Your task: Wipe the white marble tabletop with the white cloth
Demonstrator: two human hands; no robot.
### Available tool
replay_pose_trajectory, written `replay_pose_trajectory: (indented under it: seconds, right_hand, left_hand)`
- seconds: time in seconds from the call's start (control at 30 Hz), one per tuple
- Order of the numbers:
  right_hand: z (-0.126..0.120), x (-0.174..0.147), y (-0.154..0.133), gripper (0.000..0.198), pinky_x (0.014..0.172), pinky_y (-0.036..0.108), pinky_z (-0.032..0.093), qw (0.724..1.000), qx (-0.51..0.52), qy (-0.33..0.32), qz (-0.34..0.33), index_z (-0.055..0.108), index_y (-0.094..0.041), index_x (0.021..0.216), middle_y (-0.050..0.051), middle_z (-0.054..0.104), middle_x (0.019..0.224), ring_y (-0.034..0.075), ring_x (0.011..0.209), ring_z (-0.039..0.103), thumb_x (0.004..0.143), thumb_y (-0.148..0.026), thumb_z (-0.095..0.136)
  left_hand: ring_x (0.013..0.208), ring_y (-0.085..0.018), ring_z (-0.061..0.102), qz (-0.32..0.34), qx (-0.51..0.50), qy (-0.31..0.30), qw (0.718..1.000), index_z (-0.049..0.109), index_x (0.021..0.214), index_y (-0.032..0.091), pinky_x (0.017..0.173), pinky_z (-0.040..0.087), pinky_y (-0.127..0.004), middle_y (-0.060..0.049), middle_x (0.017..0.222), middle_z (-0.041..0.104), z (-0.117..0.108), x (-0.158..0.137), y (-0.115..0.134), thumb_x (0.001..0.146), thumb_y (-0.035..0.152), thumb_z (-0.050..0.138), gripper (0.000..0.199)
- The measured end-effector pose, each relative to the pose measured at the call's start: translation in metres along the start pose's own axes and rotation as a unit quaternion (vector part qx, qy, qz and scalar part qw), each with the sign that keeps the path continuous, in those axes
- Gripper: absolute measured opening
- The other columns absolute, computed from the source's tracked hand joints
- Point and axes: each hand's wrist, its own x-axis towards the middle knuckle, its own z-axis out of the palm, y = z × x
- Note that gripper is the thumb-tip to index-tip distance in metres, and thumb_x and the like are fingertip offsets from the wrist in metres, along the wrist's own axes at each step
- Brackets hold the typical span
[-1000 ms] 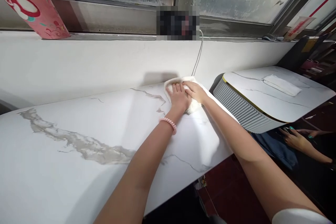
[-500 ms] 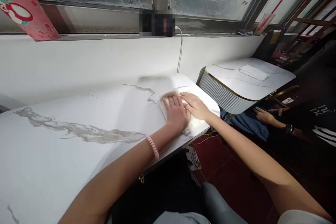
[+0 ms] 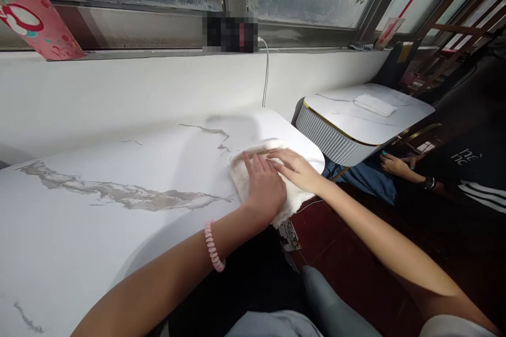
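Note:
A cream-white cloth (image 3: 242,172) lies spread at the right end of a white marbled tabletop (image 3: 118,242), its near corner hanging over the front edge. My left hand (image 3: 265,187) presses down on its middle, fingers stretched forward over the fabric. A pink coiled band (image 3: 213,247) circles my left wrist. Just to the right, my right hand (image 3: 296,169) rests flat on the same cloth with its fingers pointing left, close to my left fingers. Both palms face down, and part of the cloth is hidden beneath them.
A second marbled table (image 3: 340,116) with ribbed sides stands to the right, a folded white cloth (image 3: 375,105) on top. Beside it sits a person in dark clothes (image 3: 466,152). On the window ledge are a pink patterned box (image 3: 43,21), a blurred dark object with a cable (image 3: 266,68), and a drink cup (image 3: 389,31).
Both hands have drawn the cloth toward me and slightly left, so its near corner now overhangs the table's front edge. The camera view has shifted slightly.

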Motion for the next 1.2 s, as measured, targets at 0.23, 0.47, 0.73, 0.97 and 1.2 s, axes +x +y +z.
replay_pose_trajectory:
  seconds: [0.23, 0.47, 0.73, 0.97, 1.2]
  right_hand:
    - [0.018, -0.006, 0.007, 0.026, 0.111, 0.052, 0.041, 0.998, -0.028, 0.050, 0.007, 0.061, -0.026, 0.117, 0.008, 0.066, 0.129, 0.027, 0.125, 0.057, 0.099, -0.037, 0.046]
    - [0.023, 0.005, -0.003, 0.028, 0.109, 0.053, 0.040, 0.998, -0.044, 0.028, 0.024, 0.059, -0.025, 0.119, 0.009, 0.065, 0.127, 0.029, 0.123, 0.056, 0.097, -0.038, 0.047]
    - [0.058, 0.043, -0.016, 0.033, 0.118, 0.058, 0.026, 1.000, -0.010, -0.011, 0.016, 0.057, -0.028, 0.126, 0.007, 0.063, 0.134, 0.028, 0.133, 0.050, 0.099, -0.041, 0.043]
    - [0.089, 0.113, -0.016, 0.030, 0.123, 0.054, 0.018, 0.999, 0.006, -0.014, 0.038, 0.060, -0.026, 0.119, 0.006, 0.064, 0.132, 0.024, 0.132, 0.050, 0.100, -0.036, 0.040]
    - [0.108, 0.183, 0.007, 0.025, 0.121, 0.051, 0.022, 0.997, -0.023, 0.002, 0.074, 0.062, -0.022, 0.110, 0.007, 0.066, 0.128, 0.024, 0.127, 0.054, 0.100, -0.032, 0.043]
  left_hand:
    - [0.152, -0.043, 0.016, 0.021, -0.078, 0.014, 0.997, 0.037, 0.152, -0.001, 0.118, 0.014, -0.071, -0.028, 0.161, 0.025, 0.021, 0.005, 0.009, 0.096, 0.031, 0.039, 0.064]
    - [0.153, -0.042, 0.012, 0.007, -0.116, 0.021, 0.993, 0.030, 0.155, 0.002, 0.118, 0.010, -0.071, -0.028, 0.162, 0.024, 0.025, 0.001, -0.010, 0.097, 0.034, 0.036, 0.066]
    - [0.154, -0.040, 0.013, -0.037, -0.165, -0.012, 0.985, 0.024, 0.159, 0.012, 0.119, 0.010, -0.069, -0.020, 0.164, 0.025, 0.020, 0.000, -0.059, 0.094, 0.034, 0.041, 0.071]
    - [0.154, -0.033, 0.018, -0.080, -0.172, 0.039, 0.981, 0.030, 0.157, 0.015, 0.122, 0.003, -0.064, -0.015, 0.164, 0.030, 0.029, 0.032, -0.119, 0.094, 0.034, 0.034, 0.066]
    - [0.153, -0.027, 0.023, -0.085, -0.161, 0.048, 0.982, 0.036, 0.153, 0.019, 0.123, 0.005, -0.062, -0.012, 0.161, 0.038, 0.034, 0.086, -0.168, 0.095, 0.032, 0.030, 0.060]
